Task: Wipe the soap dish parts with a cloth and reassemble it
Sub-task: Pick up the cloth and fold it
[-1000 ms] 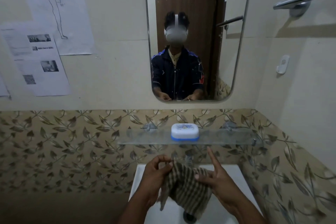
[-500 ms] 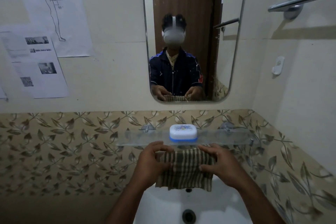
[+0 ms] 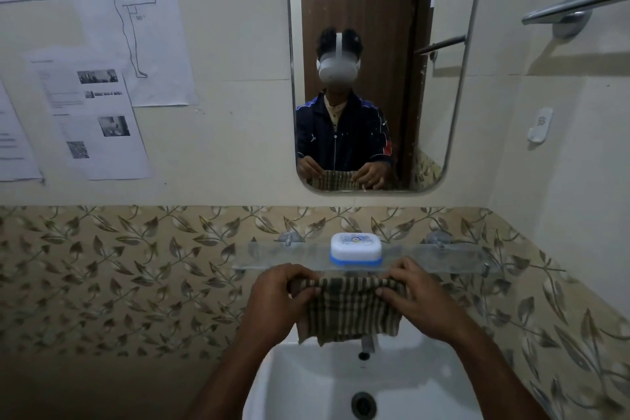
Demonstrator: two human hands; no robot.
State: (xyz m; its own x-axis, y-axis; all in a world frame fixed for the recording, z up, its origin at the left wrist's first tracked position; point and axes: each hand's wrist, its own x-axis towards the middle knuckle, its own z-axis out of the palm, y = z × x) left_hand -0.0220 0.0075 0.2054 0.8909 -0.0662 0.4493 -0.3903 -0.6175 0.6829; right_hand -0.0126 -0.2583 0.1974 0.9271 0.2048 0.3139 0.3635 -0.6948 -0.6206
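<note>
A white soap dish (image 3: 355, 247) with a blue base and its lid on sits in the middle of a glass shelf (image 3: 286, 254). Just below the shelf's front edge hangs a green-and-cream checked cloth (image 3: 349, 310), stretched flat. My left hand (image 3: 278, 300) pinches its upper left corner. My right hand (image 3: 417, 297) pinches its upper right corner. Both hands are close under the soap dish and do not touch it.
A white basin (image 3: 341, 382) with a drain lies under the cloth. A mirror (image 3: 383, 10) hangs above the shelf. Papers (image 3: 102, 119) are taped to the wall at left. A metal towel bar (image 3: 576, 7) and a small wall hook (image 3: 540, 124) are at right.
Both hands have risen from over the basin to just under the shelf. The bunched cloth has been spread flat and wide between them.
</note>
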